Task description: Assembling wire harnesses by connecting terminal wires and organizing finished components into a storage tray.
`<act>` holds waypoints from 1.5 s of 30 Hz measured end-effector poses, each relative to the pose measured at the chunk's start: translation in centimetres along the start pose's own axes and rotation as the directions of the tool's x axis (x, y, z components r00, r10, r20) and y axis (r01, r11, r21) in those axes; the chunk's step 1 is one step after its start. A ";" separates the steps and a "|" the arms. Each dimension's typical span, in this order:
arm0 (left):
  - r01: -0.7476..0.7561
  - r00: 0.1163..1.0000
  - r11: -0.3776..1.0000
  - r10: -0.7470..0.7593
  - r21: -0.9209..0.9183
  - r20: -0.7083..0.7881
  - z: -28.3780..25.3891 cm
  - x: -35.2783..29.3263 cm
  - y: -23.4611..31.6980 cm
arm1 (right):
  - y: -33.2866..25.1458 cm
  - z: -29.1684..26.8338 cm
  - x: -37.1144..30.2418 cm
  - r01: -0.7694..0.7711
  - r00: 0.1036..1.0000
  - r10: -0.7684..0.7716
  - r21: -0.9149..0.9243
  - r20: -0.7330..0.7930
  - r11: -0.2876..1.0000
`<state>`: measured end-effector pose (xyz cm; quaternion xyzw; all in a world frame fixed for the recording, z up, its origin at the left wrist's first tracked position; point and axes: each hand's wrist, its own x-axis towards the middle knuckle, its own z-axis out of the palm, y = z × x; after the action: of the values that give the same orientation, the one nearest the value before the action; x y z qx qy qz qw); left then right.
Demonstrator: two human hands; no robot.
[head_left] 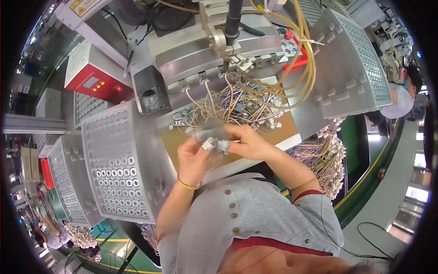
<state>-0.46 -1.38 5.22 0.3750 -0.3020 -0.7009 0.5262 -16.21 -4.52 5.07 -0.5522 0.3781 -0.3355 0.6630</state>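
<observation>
bright, mostly even light | glare on right-hand panes (417, 195) | motion blur mid-frame | edges bowed, black corners

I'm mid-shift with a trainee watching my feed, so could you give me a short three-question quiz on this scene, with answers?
1. Which hand has a yellow bracelet at its wrist?
2. True or false: the red-fronted box stands to the left of the black box.
3. Fill in: just beyond the right hand lies a tangled heap of ____.

Key:
1. The left hand.
2. True.
3. Wires.
</observation>
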 end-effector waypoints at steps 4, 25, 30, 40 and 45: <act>-0.007 0.995 1.000 0.005 0.014 0.098 1.1 0.6 -2.4 | 0.7 -2.5 0.2 -0.076 0.978 0.052 -0.108 -0.204 0.991; -0.141 0.967 0.384 -0.143 0.913 0.210 -4.0 -2.8 -0.1 | 0.9 -10.5 6.5 0.245 0.621 0.100 0.314 -0.777 0.917; -0.194 0.970 -0.015 0.145 0.981 0.195 -6.7 -4.3 2.6 | 2.9 -12.8 3.2 0.016 0.601 -0.388 -0.475 -0.699 0.880; -0.134 0.924 0.687 0.347 0.714 -0.160 -5.5 -4.6 3.9 | 1.4 4.6 2.1 0.662 0.712 -0.651 -0.561 0.264 0.497; -0.339 0.802 -0.059 0.503 0.939 0.321 -8.6 -5.0 5.6 | 1.2 4.9 2.4 0.531 0.847 -0.443 -0.416 0.294 0.738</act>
<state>10.53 1.74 6.22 0.5535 -0.7512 -0.0944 0.3470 -10.73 -4.06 4.04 -0.8063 0.2310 -0.3427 0.4231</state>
